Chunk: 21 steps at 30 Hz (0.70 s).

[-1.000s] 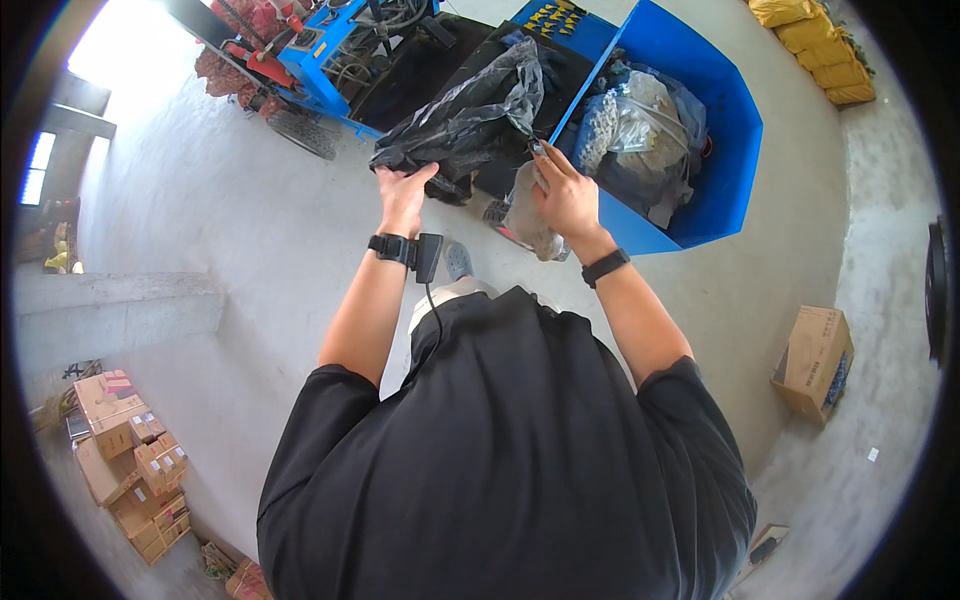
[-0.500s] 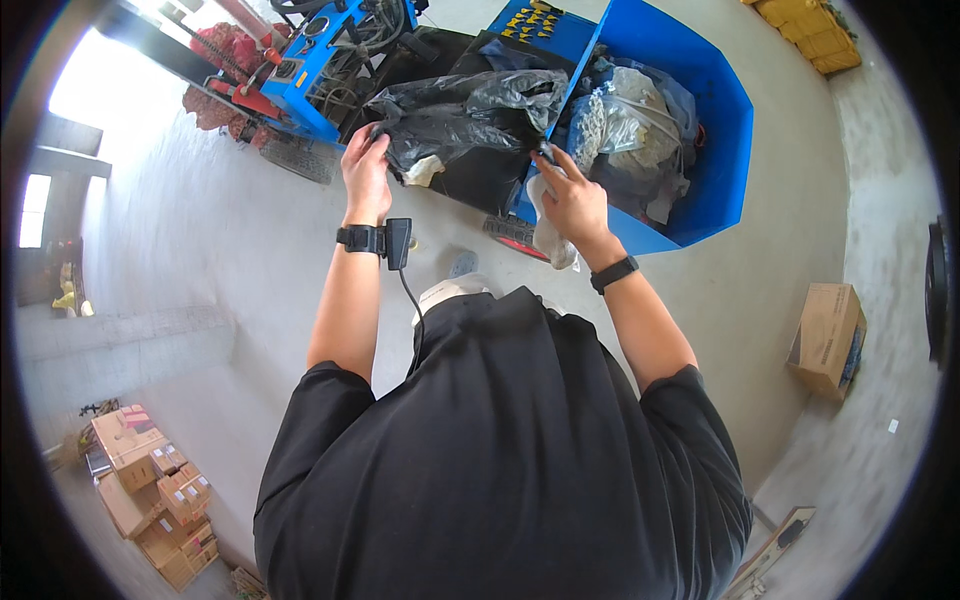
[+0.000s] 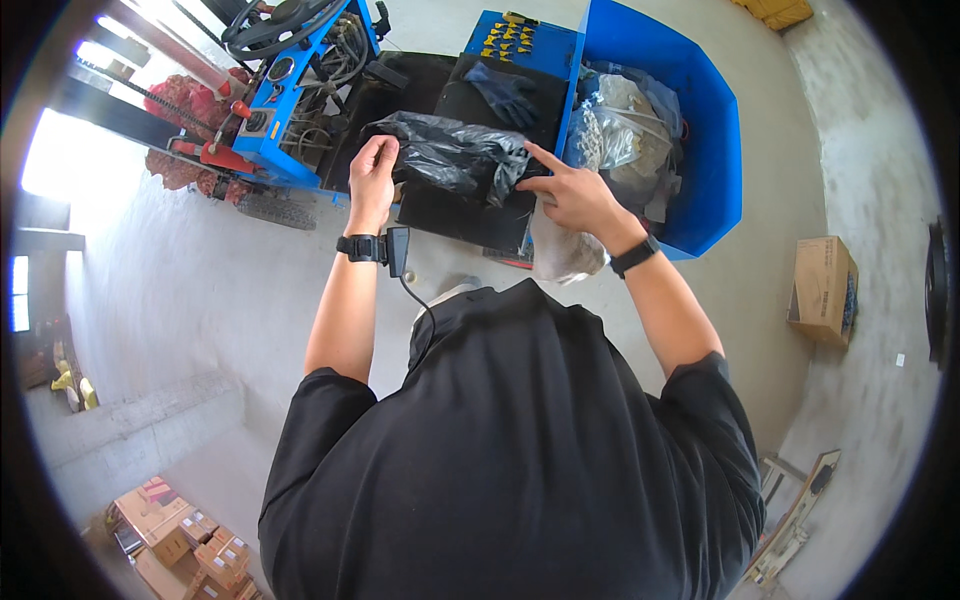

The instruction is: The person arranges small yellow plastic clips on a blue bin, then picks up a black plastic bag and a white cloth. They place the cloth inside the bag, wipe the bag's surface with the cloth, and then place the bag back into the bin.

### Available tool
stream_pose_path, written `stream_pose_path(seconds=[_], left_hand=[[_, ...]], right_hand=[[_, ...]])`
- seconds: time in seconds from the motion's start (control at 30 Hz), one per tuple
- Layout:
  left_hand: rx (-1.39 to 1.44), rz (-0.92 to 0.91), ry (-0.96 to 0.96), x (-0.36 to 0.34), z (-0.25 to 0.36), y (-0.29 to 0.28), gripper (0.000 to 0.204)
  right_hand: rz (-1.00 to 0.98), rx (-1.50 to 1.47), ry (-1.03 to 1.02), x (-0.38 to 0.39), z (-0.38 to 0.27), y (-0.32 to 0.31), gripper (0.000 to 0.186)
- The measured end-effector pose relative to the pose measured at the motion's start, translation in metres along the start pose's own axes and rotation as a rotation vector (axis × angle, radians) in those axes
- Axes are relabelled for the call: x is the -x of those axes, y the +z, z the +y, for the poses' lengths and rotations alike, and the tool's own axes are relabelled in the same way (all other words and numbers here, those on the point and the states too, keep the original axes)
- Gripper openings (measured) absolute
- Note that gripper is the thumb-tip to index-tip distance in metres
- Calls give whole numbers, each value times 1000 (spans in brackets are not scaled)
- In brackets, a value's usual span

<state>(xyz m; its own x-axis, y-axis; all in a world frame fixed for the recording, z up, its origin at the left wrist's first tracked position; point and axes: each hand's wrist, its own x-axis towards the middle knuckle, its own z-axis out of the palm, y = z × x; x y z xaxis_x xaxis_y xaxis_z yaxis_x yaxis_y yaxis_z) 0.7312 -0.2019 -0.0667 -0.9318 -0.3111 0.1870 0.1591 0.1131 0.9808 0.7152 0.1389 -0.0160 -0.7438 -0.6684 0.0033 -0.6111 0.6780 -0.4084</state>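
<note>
A crumpled black plastic bag point(image 3: 440, 150) stretches between my hands over the black platform of a blue machine. My left hand point(image 3: 372, 188) pinches its left end. At the bag's right end, my right hand point(image 3: 585, 200) has the edge at its fingertips, index and another finger apart. Below my right palm hangs a whitish, see-through plastic bag point(image 3: 568, 250); whether that hand holds it is hidden. Beyond the black bag, a dark blue glove point(image 3: 503, 95) lies on the platform.
A blue bin point(image 3: 715, 165) with bundled plastic stands right of the platform. At left are the machine's steering wheel point(image 3: 285, 28) and red levers. Cardboard boxes point(image 3: 160, 520) are stacked at lower left, and another cardboard box point(image 3: 822, 285) stands by the right wall.
The black bag is bunched smaller, and the glove behind it shows more. A pale piece under its left end is out of sight. The whitish bag hangs wider below my right hand.
</note>
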Motion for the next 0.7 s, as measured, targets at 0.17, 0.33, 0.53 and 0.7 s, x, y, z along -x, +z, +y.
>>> stream_pose_path(seconds=[0.17,0.33,0.53,0.7], left_hand=[[59,-265,20,-17,-11,-22,13],[-102,-229,80,-37,-33,-44,13],[-464,-154,317,-45,-7,-34,29],[-886,-99,670,-51,0,-25,21]], right_hand=[[8,69,0,-44,-16,18,36],[264,-23,54,-51,-25,36,36],[295,-44,122,-60,-55,26,57],[305,45,141,-68,-68,29,41]])
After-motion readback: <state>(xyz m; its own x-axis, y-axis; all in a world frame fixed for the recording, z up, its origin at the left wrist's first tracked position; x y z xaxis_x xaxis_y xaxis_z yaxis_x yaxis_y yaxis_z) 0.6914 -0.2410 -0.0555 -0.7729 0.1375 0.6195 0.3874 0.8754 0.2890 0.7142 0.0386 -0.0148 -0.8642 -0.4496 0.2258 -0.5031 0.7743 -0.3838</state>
